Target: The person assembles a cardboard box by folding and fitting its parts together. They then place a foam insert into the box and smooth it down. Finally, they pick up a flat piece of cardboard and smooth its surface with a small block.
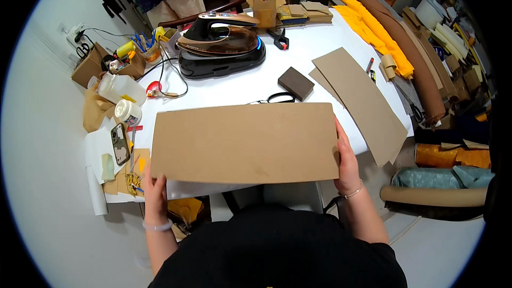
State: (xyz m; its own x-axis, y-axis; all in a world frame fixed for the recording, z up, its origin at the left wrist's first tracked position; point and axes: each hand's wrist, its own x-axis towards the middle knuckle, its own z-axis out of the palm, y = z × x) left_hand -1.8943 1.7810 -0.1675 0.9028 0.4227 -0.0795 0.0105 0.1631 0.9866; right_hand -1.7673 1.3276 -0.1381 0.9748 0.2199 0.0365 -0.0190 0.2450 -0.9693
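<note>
A wide brown cardboard sheet is held up in front of me, over the near edge of the white table. My left hand grips its lower left corner, and my right hand grips the right edge with fingers behind it. Beyond the sheet's top edge lie scissors, partly hidden, and a dark brown block. To the right, more long cardboard pieces overlap on the table, one sticking out past its edge.
A steam iron rests on its black base at the back, its cord looping left. White jars, a phone and a cardboard box of tools line the left side. A yellow fabric roll lies at the far right.
</note>
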